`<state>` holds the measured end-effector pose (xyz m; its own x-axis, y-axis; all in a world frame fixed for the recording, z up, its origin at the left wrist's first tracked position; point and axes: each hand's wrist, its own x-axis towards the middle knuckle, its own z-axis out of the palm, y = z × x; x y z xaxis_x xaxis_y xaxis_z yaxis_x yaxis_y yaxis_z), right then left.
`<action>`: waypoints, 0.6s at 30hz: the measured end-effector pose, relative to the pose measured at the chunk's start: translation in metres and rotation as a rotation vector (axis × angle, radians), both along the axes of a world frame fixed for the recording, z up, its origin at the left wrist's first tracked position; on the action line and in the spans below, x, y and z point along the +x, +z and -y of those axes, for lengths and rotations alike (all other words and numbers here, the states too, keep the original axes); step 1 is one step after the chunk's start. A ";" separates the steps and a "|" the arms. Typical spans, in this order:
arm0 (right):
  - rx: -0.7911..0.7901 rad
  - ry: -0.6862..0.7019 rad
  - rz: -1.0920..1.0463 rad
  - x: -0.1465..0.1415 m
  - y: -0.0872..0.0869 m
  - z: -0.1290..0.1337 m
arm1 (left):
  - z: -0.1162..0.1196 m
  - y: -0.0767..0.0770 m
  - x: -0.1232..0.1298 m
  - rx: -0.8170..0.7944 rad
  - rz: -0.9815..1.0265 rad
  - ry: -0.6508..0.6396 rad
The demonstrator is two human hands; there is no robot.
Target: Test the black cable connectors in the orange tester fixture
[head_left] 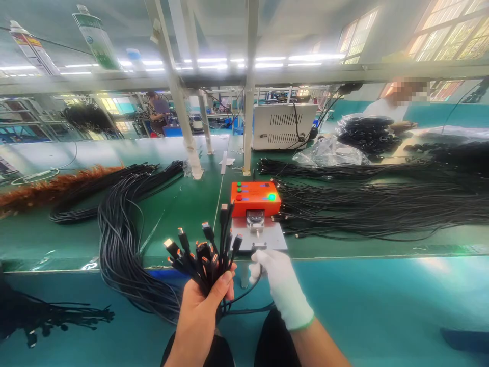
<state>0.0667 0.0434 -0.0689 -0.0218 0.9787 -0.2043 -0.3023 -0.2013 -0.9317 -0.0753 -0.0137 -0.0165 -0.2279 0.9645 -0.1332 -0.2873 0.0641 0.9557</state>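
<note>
My bare left hand (208, 298) is wrapped round a bunch of black cables (202, 260), whose plug ends fan upward above the thumb. The long tails of the bunch (122, 239) sweep back over the table at the left. In a white glove, my right hand (280, 285) pinches one black cable (260, 278) at the front edge of the metal plate (273, 237); its plug end is hidden by the fingers. Directly beyond, an orange tester box (254, 199) shows a lit green light, with a small metal fixture (255, 220) on its front.
More black cables (362, 204) lie spread on the green table (168, 224) at the right. A white metal case (284, 127) and a plastic bag (332, 150) stand behind. Upright posts (248, 92) carry a shelf with bottles (95, 38). A person (389, 104) is at the far right.
</note>
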 end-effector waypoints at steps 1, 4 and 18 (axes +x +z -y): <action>0.014 0.003 0.001 0.000 -0.002 0.000 | 0.000 0.000 0.000 0.003 -0.004 0.004; 0.019 0.008 0.012 0.000 -0.005 0.000 | -0.001 0.003 0.000 0.021 -0.044 -0.007; 0.128 -0.238 0.932 0.018 0.025 0.029 | -0.005 0.001 -0.004 0.016 -0.059 -0.164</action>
